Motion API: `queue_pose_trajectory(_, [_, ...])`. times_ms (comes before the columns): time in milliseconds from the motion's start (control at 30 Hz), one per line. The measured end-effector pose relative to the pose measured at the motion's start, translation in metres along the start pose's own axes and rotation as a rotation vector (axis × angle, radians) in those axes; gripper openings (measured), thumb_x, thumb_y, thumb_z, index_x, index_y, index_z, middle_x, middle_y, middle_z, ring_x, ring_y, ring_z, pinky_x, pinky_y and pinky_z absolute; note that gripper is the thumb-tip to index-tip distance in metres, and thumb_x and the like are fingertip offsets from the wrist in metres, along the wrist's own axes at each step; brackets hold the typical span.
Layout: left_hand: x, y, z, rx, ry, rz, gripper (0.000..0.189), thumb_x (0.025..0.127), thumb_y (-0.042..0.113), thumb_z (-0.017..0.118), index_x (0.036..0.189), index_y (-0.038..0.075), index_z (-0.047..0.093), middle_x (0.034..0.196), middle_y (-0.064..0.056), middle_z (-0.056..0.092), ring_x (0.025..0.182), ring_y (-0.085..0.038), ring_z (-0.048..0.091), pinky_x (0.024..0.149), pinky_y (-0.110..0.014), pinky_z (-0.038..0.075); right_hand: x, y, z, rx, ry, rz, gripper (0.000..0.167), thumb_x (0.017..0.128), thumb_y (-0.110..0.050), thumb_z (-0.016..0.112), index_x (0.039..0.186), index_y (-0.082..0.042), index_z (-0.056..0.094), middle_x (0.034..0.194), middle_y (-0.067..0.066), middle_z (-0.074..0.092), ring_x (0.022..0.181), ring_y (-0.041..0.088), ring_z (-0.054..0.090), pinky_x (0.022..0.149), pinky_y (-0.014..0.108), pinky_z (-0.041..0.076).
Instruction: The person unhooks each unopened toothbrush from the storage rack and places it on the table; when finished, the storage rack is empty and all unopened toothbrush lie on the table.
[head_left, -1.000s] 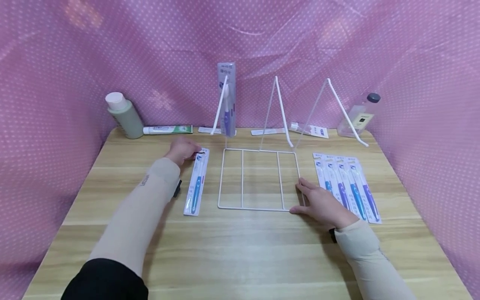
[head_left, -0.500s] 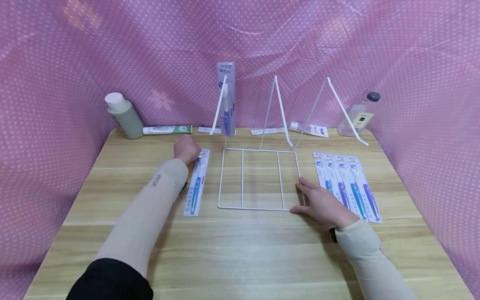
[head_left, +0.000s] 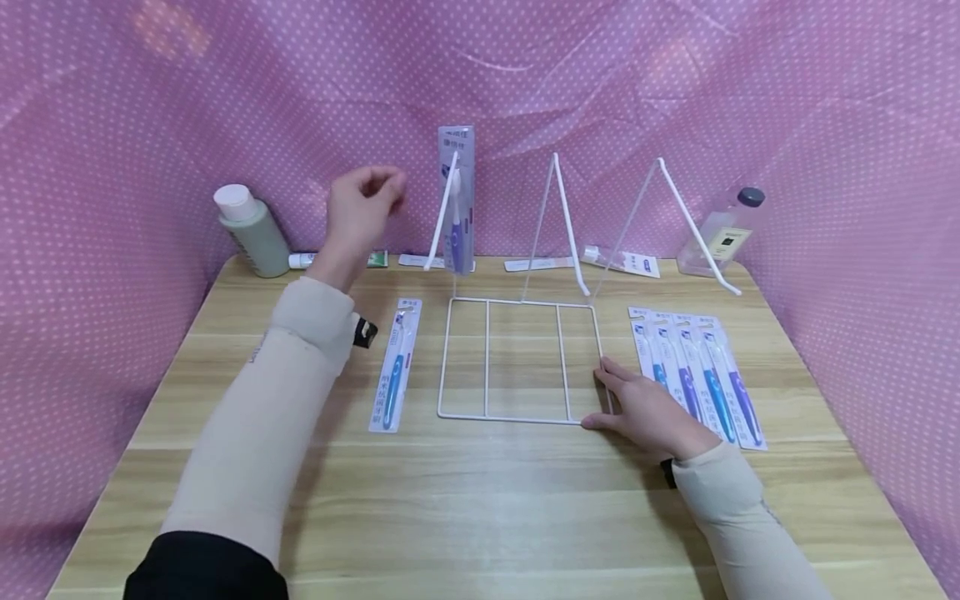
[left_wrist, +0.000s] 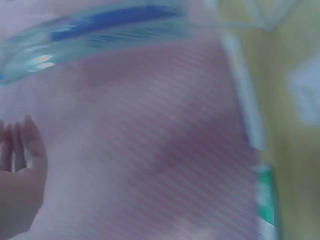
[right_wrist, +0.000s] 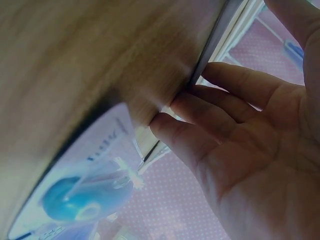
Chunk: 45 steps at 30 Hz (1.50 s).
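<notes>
My left hand is raised left of the white wire rack, with loosely bent fingers and nothing in its grasp. Just right of it, a packaged purple toothbrush hangs upright on the rack's left prong; the left wrist view shows that pack blurred above the fingers. A packaged blue toothbrush lies on the table left of the rack. My right hand holds the rack's front right corner, thumb at the front wire and fingers at the side wire. Beside it lie several packaged toothbrushes, partly covered by the hand.
Along the back stand a green bottle at left and a clear bottle at right. Toothpaste tubes lie between them, one white. The rack's middle prong and right prong jut forward. A pink dotted curtain surrounds the table.
My left hand has left the top end of the blue toothbrush pack and risen toward the hanging pack. My right hand stays at the rack's corner.
</notes>
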<state>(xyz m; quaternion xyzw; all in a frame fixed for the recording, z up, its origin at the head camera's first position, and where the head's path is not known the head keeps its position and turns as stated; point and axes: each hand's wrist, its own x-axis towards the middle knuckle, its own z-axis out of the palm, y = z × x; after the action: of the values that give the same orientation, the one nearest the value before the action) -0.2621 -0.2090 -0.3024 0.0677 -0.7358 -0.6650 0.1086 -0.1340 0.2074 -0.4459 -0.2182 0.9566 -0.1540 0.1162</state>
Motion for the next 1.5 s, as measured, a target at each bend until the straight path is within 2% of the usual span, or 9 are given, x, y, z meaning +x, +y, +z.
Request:
queue_pose_trajectory(100, [-0.001,0.02,0.008,-0.149,-0.016,0.09,0.023,0.1,0.015,0.073,0.121,0.005,0.075,0.107,-0.006,0.074,0.095,-0.015,0.07,0.097,-0.03,0.061,0.0,-0.001,0.0,0.006,0.003,-0.009,0.09,0.091,-0.05,0.081,0.151,0.009,0.051,0.164,0.031,0.039,0.146,0.049,0.048,0.117,0.061,0.045])
queue_pose_trajectory(233, [0.001,0.033,0.02,-0.257,-0.055,0.118,0.026,0.099,0.012,0.073,0.124,0.002,0.073,0.106,-0.007,0.075,0.099,-0.017,0.072,0.101,-0.033,0.06,-0.001,-0.002,0.001,0.006,0.004,-0.011,0.089,0.091,-0.05,0.081,0.151,0.009,0.052,0.164,0.032,0.039,0.145,0.049,0.049,0.117,0.061,0.046])
queue_pose_trajectory(367, [0.006,0.033,0.026,-0.338,-0.067,0.091,0.02,0.1,0.01,0.072,0.119,0.003,0.075,0.102,-0.006,0.076,0.097,-0.017,0.072,0.1,-0.032,0.061,-0.001,-0.002,0.002,0.004,0.008,-0.018,0.089,0.091,-0.05,0.081,0.15,0.009,0.052,0.163,0.031,0.04,0.145,0.049,0.049,0.116,0.06,0.047])
queue_pose_trajectory(567, [0.009,0.027,0.026,-0.427,-0.082,0.069,0.01,0.099,0.008,0.072,0.107,0.006,0.077,0.097,-0.005,0.076,0.09,-0.016,0.07,0.091,-0.028,0.062,0.001,-0.003,0.003,-0.001,0.01,-0.031,0.09,0.091,-0.051,0.08,0.15,0.01,0.052,0.163,0.031,0.041,0.146,0.048,0.048,0.117,0.059,0.046])
queue_pose_trajectory(967, [0.007,0.027,0.033,-0.378,-0.115,0.115,0.012,0.098,0.01,0.075,0.108,0.006,0.078,0.096,-0.004,0.076,0.086,-0.015,0.069,0.086,-0.026,0.062,0.001,-0.002,0.001,-0.013,0.008,-0.031,0.09,0.091,-0.052,0.08,0.15,0.01,0.051,0.163,0.031,0.04,0.145,0.048,0.049,0.116,0.059,0.047])
queue_pose_trajectory(1233, [0.003,0.032,0.038,-0.333,-0.119,0.113,0.012,0.1,0.011,0.074,0.11,0.005,0.077,0.097,-0.003,0.075,0.087,-0.014,0.069,0.091,-0.029,0.061,0.0,0.0,0.0,-0.023,0.017,-0.031,0.09,0.091,-0.05,0.081,0.15,0.01,0.052,0.162,0.032,0.041,0.143,0.049,0.051,0.115,0.059,0.048])
queue_pose_trajectory(1400, [-0.006,0.034,0.036,-0.293,-0.136,0.08,0.014,0.101,0.016,0.071,0.111,0.006,0.076,0.102,-0.003,0.073,0.094,-0.014,0.067,0.099,-0.031,0.058,0.0,0.001,-0.001,-0.021,0.019,-0.033,0.089,0.091,-0.05,0.081,0.15,0.01,0.052,0.162,0.033,0.041,0.142,0.049,0.051,0.114,0.06,0.048])
queue_pose_trajectory(1500, [-0.015,0.033,0.032,-0.29,-0.145,0.082,0.015,0.101,0.017,0.07,0.111,0.006,0.075,0.104,-0.004,0.072,0.096,-0.015,0.066,0.099,-0.032,0.057,0.0,0.001,-0.001,-0.02,0.015,-0.027,0.089,0.091,-0.05,0.081,0.15,0.01,0.052,0.162,0.033,0.04,0.142,0.049,0.052,0.114,0.06,0.049])
